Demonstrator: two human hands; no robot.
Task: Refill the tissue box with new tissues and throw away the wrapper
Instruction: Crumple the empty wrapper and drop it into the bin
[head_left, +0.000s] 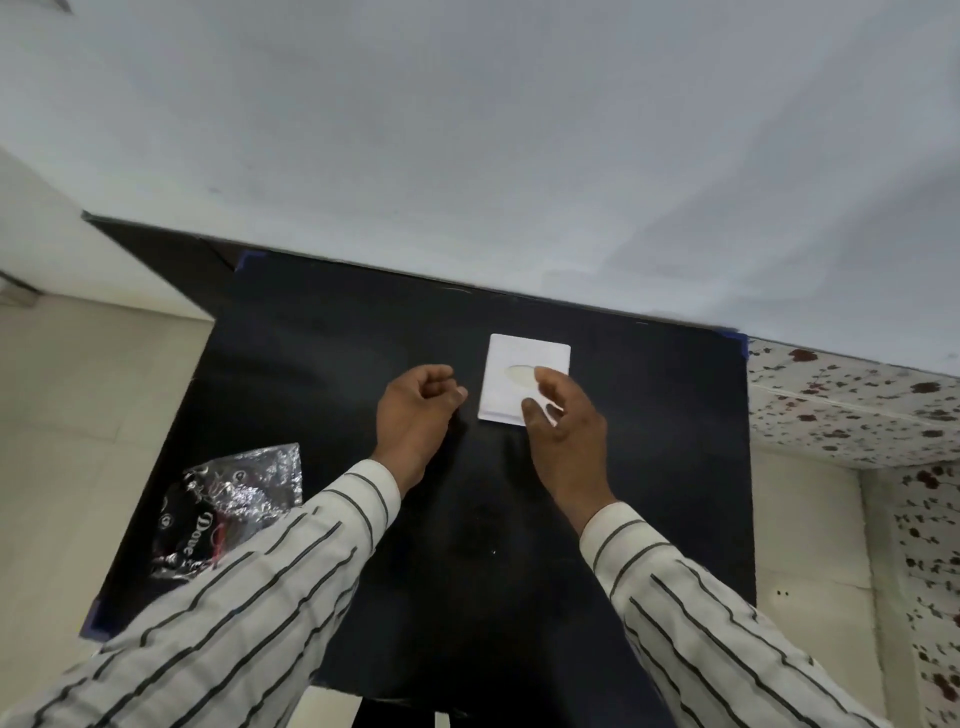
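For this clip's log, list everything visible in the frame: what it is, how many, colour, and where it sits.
Tissue box: one, white, oval slot on top, far centre of the table, partly behind the right hand.
Wrapper: one, crinkled clear plastic with dark print, near-left part of the table, partly under the left sleeve.
Table: one, black top, blue tape at its corners, against the wall.
Wall: pale grey, behind the table.
Floor: cream tiles, left of the table.
Speckled surface: white with dark red spots, right of the table.
Left hand: loosely curled, empty, just left of the box.
Right hand: open, over the box's near-right corner.
Sleeves: two, cream with dark stripes.
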